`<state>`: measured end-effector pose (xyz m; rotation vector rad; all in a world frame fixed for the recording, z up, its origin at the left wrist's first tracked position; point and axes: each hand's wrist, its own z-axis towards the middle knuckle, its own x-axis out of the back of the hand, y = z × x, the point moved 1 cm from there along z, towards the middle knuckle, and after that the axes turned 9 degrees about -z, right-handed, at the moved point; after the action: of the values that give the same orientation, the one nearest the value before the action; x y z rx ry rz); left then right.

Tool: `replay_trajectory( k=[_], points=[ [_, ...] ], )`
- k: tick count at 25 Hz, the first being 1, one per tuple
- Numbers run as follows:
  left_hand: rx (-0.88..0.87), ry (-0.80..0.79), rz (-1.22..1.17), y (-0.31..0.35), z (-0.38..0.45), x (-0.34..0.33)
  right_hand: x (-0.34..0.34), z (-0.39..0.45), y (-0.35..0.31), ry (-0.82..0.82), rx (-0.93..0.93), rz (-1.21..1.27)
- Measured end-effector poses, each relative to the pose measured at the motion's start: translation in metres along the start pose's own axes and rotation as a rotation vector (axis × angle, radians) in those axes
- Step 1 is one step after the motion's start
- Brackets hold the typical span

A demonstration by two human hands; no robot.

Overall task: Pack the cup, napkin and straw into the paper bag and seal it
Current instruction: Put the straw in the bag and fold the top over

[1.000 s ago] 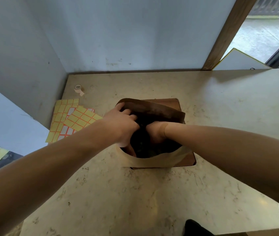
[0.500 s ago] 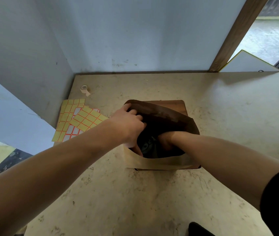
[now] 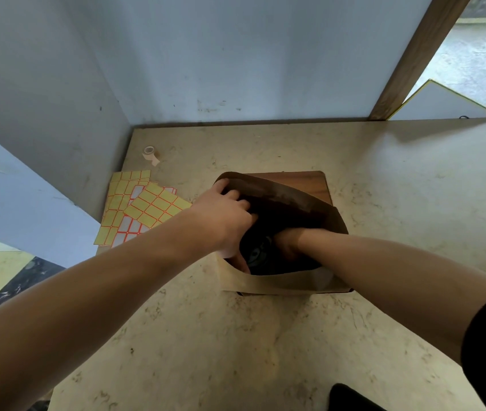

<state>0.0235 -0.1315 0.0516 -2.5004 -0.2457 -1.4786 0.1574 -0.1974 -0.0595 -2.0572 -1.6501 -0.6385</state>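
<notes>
A brown paper bag [image 3: 265, 281] stands open on a dark wooden board [image 3: 304, 182] in the middle of the table. My left hand [image 3: 224, 221] grips the bag's left rim, fingers over the edge and thumb inside. My right hand [image 3: 287, 243] reaches down into the bag's mouth, its fingers hidden in the dark interior. Something dark with a pale mark, perhaps the cup [image 3: 258, 253], shows inside between my hands. Napkin and straw are not visible.
Sheets of yellow and white stickers [image 3: 141, 210] lie to the left of the bag. A small roll of tape [image 3: 150, 152] sits near the back left corner. Blue walls close the table at the back and left; a wooden post [image 3: 413, 57] rises at the back right.
My right hand has sunk slightly deeper into the bag. My left hand stays on the rim. The view has shifted a little to the left.
</notes>
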Motion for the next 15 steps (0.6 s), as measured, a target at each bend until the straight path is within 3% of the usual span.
replay_trajectory(
  k=[4,7,10,15],
  points=[
    [-0.020,0.016,0.000,-0.001,-0.001,0.001,0.015,-0.020,-0.003,0.004,0.019,-0.134],
    [-0.032,0.034,-0.020,-0.001,-0.001,-0.001,0.034,-0.056,-0.006,0.105,0.046,-0.162],
    [-0.063,0.082,-0.043,-0.003,-0.002,-0.002,0.053,-0.103,-0.002,0.372,0.125,-0.108],
    [-0.119,0.191,-0.118,-0.009,-0.009,-0.002,0.047,-0.167,0.028,1.014,0.247,-0.066]
  ],
)
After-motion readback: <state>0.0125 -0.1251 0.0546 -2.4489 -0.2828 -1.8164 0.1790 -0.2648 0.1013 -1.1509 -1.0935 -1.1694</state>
